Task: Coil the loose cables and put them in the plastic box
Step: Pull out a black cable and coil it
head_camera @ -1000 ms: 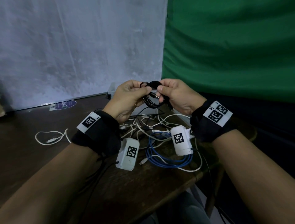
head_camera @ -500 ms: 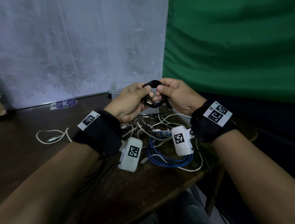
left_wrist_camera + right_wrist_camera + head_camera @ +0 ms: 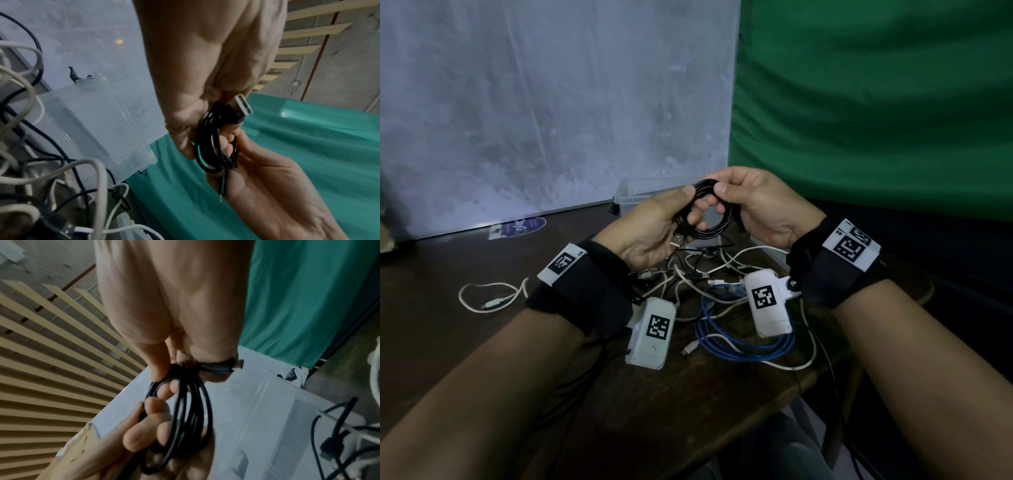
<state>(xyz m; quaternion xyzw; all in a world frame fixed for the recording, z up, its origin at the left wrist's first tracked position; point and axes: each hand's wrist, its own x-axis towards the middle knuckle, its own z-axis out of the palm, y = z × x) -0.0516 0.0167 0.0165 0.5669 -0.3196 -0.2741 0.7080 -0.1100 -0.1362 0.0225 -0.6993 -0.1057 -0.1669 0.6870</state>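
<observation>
A black cable [image 3: 717, 224] is wound into a small coil, held up between both hands above the table. My left hand [image 3: 688, 205] grips the coil's left side, thumb on top, fingers through the loop. The silver USB plug [image 3: 677, 240] sticks out under that palm. My right hand [image 3: 722, 197] pinches the coil's top right. In the left wrist view the coil [image 3: 213, 146] and plug [image 3: 243, 105] show clearly. The right wrist view shows the coil [image 3: 191, 410] and its other plug [image 3: 222, 366]. The clear plastic box [image 3: 635, 192] stands just behind the hands.
A tangle of white and black cables [image 3: 688, 274] lies on the dark wooden table [image 3: 654, 411] below the hands, with a blue cable [image 3: 739, 349] in loose loops nearer me. One white cable [image 3: 489, 298] lies apart at the left. The table edge runs at the right.
The coil's loop now shows wider between the hands. The USB plug has moved from between the thumbs to under my left palm. Both hands stay in about the same place.
</observation>
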